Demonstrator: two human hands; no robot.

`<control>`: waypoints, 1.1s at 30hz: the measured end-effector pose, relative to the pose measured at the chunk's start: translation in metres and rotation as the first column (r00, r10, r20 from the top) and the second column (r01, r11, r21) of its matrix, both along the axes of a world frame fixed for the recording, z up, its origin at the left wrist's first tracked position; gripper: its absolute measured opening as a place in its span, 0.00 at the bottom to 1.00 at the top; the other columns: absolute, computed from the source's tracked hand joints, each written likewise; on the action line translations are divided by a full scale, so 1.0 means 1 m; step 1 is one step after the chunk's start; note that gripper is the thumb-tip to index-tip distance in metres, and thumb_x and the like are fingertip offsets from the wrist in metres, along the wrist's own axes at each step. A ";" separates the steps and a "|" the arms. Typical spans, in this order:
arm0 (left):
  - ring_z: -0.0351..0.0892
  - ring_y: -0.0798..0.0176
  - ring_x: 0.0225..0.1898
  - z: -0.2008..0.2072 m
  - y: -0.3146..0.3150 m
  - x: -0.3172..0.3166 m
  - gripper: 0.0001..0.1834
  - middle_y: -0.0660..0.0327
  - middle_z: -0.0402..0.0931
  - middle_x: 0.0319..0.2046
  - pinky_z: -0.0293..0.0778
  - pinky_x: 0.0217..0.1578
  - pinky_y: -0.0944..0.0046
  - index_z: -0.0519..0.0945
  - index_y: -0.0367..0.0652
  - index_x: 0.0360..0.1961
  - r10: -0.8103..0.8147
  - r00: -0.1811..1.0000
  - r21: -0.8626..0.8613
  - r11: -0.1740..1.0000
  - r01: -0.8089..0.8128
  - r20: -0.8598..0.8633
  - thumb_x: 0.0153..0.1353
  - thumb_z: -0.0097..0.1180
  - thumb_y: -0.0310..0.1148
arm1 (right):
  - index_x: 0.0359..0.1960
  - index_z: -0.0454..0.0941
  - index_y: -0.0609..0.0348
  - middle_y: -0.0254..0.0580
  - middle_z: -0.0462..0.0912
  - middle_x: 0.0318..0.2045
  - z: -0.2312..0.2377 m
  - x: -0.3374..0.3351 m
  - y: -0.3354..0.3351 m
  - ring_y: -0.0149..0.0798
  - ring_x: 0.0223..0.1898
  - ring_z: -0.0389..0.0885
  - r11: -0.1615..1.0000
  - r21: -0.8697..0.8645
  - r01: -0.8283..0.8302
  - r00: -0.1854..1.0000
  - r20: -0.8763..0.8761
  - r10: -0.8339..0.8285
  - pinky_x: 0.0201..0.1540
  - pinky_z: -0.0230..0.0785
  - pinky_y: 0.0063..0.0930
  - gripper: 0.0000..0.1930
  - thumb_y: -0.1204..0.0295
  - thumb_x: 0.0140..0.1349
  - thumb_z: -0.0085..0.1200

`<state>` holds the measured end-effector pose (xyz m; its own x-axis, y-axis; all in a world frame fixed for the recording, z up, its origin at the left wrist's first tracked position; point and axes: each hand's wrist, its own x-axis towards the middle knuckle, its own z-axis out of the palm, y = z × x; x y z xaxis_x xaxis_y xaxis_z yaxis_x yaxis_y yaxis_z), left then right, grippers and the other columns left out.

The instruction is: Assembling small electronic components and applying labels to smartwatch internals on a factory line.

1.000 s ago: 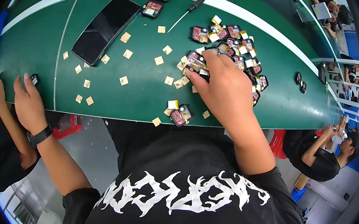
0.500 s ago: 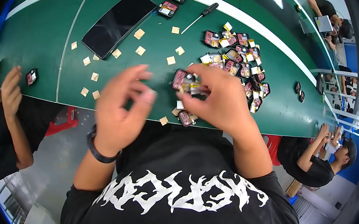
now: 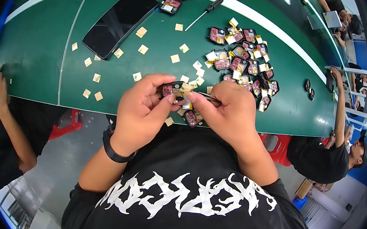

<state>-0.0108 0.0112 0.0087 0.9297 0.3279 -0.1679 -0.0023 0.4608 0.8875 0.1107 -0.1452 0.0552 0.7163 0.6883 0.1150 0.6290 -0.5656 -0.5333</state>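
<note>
My left hand [image 3: 141, 110] is closed around an open black device case [image 3: 171, 88] with a red circuit board inside, held just above the near table edge. My right hand [image 3: 228, 112] is closed on thin metal tweezers [image 3: 210, 98], mostly covered by the fingers. Its thumb meets the case's right side, by a small silver battery with yellow tape [image 3: 188, 102]. The exact contact there is hidden. Below the hands, another open case [image 3: 190, 118] lies at the table edge. Around them are several square adhesive pads [image 3: 175, 58].
A pile of open device cases [image 3: 239, 65] lies right of centre on the green table [image 3: 33, 49]. A screwdriver [image 3: 205, 14], two cases [image 3: 171, 5] and a large black phone [image 3: 120, 23] lie farther back. Co-workers sit left [image 3: 9, 132] and right [image 3: 322, 156].
The case has passed from my right hand to my left, which has closed on it. My right hand now works at its side with tweezers. The right co-worker has stretched an arm forward.
</note>
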 end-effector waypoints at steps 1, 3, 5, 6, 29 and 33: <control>0.85 0.65 0.47 -0.001 -0.001 0.000 0.16 0.54 0.80 0.48 0.83 0.51 0.66 0.71 0.30 0.59 0.030 0.999 0.024 0.999 -0.030 0.018 0.71 0.49 0.16 | 0.12 0.70 0.58 0.41 0.71 0.15 0.000 -0.001 0.000 0.47 0.18 0.74 0.998 -0.056 0.002 0.999 0.053 0.001 0.20 0.64 0.39 0.28 0.54 0.55 0.73; 0.85 0.65 0.47 -0.002 -0.001 -0.002 0.15 0.55 0.80 0.47 0.83 0.50 0.66 0.72 0.30 0.58 0.029 1.000 0.053 0.998 -0.030 0.010 0.71 0.49 0.16 | 0.15 0.72 0.58 0.42 0.72 0.16 0.004 -0.003 -0.001 0.47 0.19 0.76 0.996 -0.086 -0.006 1.000 0.027 0.008 0.20 0.65 0.39 0.26 0.55 0.57 0.72; 0.85 0.66 0.47 -0.003 -0.001 -0.002 0.14 0.55 0.80 0.46 0.83 0.49 0.66 0.72 0.29 0.57 0.031 1.000 0.082 0.996 -0.031 0.002 0.71 0.50 0.16 | 0.18 0.74 0.58 0.43 0.73 0.17 0.004 -0.005 -0.001 0.48 0.20 0.77 0.993 -0.115 -0.016 1.000 0.002 0.016 0.21 0.66 0.40 0.23 0.56 0.59 0.70; 0.84 0.65 0.48 -0.003 -0.001 -0.002 0.15 0.55 0.80 0.46 0.84 0.49 0.65 0.72 0.30 0.58 0.028 1.000 0.097 0.995 -0.027 -0.006 0.71 0.50 0.17 | 0.23 0.75 0.58 0.43 0.75 0.20 0.003 -0.007 0.000 0.48 0.21 0.78 0.998 -0.029 -0.050 0.999 -0.020 0.050 0.22 0.67 0.40 0.19 0.59 0.61 0.69; 0.84 0.65 0.47 -0.001 0.008 -0.003 0.13 0.55 0.81 0.47 0.85 0.48 0.63 0.72 0.31 0.57 0.025 1.000 0.051 0.998 -0.025 0.000 0.74 0.50 0.21 | 0.37 0.79 0.62 0.39 0.79 0.25 -0.012 -0.021 0.002 0.36 0.23 0.80 0.982 0.159 -0.106 0.994 0.012 0.105 0.24 0.71 0.31 0.07 0.75 0.64 0.65; 0.84 0.67 0.45 -0.003 0.011 -0.003 0.12 0.53 0.80 0.46 0.84 0.47 0.66 0.70 0.30 0.55 0.015 0.999 -0.068 0.998 -0.017 -0.029 0.73 0.51 0.20 | 0.39 0.79 0.65 0.36 0.81 0.27 -0.013 -0.019 -0.003 0.21 0.26 0.78 0.930 0.275 0.244 0.685 -0.728 0.035 0.26 0.68 0.20 0.05 0.77 0.67 0.63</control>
<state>-0.0137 0.0227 0.0060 0.9187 0.3300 -0.2172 0.0147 0.5207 0.8536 0.0915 -0.1479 0.0420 0.7379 0.6229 -0.2597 -0.0732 -0.3086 -0.9484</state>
